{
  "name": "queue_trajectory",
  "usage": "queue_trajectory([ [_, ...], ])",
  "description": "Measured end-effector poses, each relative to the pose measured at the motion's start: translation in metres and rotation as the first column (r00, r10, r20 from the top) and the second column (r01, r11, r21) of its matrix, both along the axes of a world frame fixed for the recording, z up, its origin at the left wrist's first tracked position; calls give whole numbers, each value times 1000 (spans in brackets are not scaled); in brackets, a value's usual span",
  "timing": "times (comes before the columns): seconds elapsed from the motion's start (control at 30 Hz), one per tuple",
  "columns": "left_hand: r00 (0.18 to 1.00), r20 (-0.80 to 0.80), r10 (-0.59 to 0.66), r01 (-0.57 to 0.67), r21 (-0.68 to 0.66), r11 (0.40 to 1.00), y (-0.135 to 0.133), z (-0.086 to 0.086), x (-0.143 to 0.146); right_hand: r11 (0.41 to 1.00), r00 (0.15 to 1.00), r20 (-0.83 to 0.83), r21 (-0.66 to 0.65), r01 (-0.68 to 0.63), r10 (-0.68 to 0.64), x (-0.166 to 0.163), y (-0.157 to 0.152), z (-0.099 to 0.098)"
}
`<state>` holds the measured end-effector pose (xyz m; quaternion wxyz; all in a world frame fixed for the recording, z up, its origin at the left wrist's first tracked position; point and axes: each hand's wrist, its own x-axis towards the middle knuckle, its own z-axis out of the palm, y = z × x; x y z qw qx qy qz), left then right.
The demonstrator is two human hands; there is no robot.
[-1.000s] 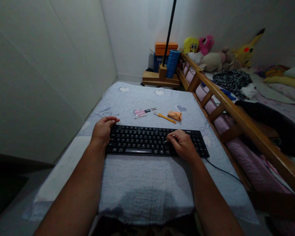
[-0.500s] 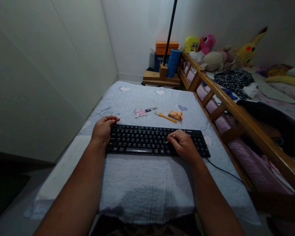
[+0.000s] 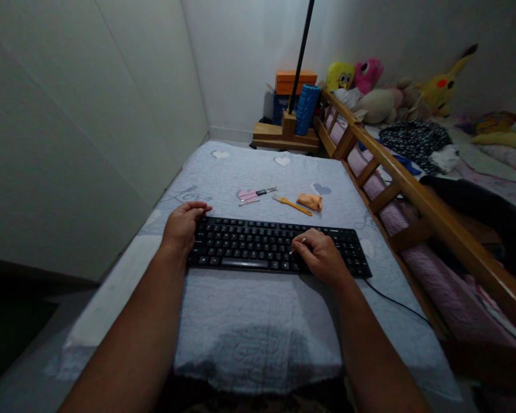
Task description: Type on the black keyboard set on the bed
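Note:
A black keyboard [image 3: 245, 244] lies flat on the light cloth in front of me. My left hand [image 3: 183, 226] is at its upper left corner, fingers closed together against the edge; the undersides of those fingers are hidden. Over the right part of the keys, my right hand [image 3: 320, 252] pinches a thin cotton swab [image 3: 303, 240], white at both ends, with the lower end down at the keys. Beyond the keyboard are a yellow-handled brush [image 3: 296, 206], an orange folded cloth bundle [image 3: 310, 201], a black-handled brush-like tool [image 3: 266, 191] and a thin pale stick [image 3: 249, 202].
The heart-patterned cloth [image 3: 258, 310] covers the surface under the keyboard. A cable [image 3: 395, 300] runs off to the right. Along the right side stands a wooden bed rail [image 3: 395, 178], with plush toys [image 3: 341, 76] behind it. A blue foam roller [image 3: 306, 110] and an orange box [image 3: 296, 81] are at the back.
The view has shifted slightly, so everything sits a little further right. Both hands keep their places at the keyboard; the swab's tilt looks slightly different.

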<state>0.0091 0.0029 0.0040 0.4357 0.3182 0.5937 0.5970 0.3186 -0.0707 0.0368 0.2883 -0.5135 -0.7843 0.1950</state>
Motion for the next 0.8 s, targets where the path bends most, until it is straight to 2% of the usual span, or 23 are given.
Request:
queue_trajectory([
  [0.43, 1000, -9, -1, 1, -1, 1000, -1, 1, 1, 1000, 999, -50, 11, -21, 22, -7, -1, -3],
  [0.8, 1000, -11, 2, -2, 3, 1000, 0, 0, 0, 998, 997, -66, 60, 30, -26, -9, 1, -7],
])
